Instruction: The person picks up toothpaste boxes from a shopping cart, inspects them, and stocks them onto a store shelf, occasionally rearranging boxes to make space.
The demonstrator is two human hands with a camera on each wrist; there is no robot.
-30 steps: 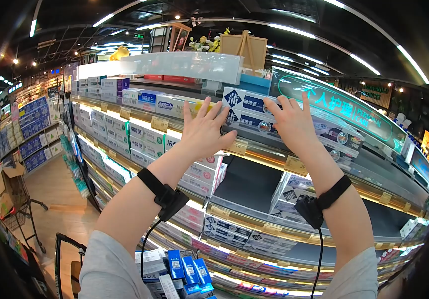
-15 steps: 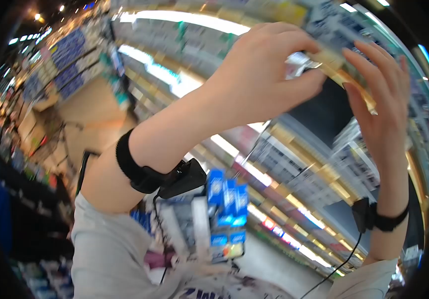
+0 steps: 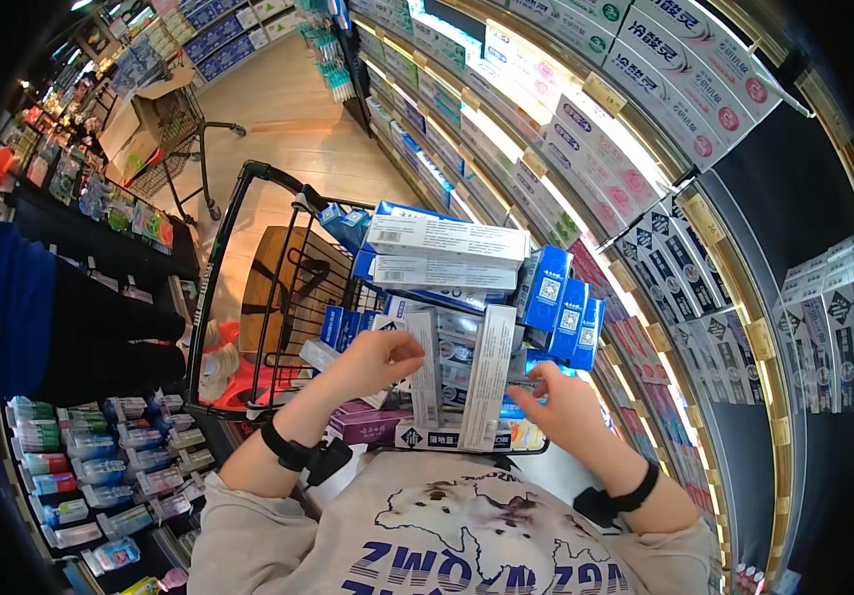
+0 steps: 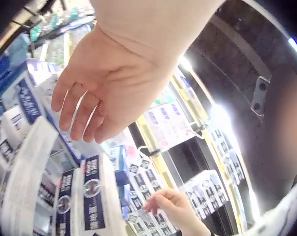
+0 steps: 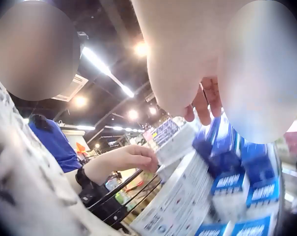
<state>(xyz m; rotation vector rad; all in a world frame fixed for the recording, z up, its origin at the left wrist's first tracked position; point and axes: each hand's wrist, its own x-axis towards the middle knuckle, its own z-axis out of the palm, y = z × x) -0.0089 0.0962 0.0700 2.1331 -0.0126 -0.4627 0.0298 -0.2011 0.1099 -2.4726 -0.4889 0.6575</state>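
A shopping cart [image 3: 284,297] piled with toothpaste boxes stands close against the person's body. Above its left part is the left hand [image 3: 379,361], fingers loosely bent and holding nothing, beside a long white box [image 3: 425,369]. In the left wrist view that hand [image 4: 104,91] hangs palm in view over the boxes. The right hand [image 3: 558,405] is at the pile's right side, also without a thing in it, its fingertips near another long white box [image 3: 489,377] and below upright blue boxes [image 3: 550,288]. White-and-blue boxes [image 3: 447,238] lie across the far end; a purple box [image 3: 362,424] is at the near left.
Shelves of toothpaste boxes [image 3: 684,69] run along the right, with a dark bare stretch [image 3: 764,188]. A second cart with a cardboard box [image 3: 134,134] stands on the wooden floor [image 3: 293,94]. At left are a person in blue [image 3: 10,307] and a rack of packets [image 3: 100,466].
Both hands have come down from the boxes on the upper shelf to the pile in the cart. The head view has swung down from the shelf to the cart.
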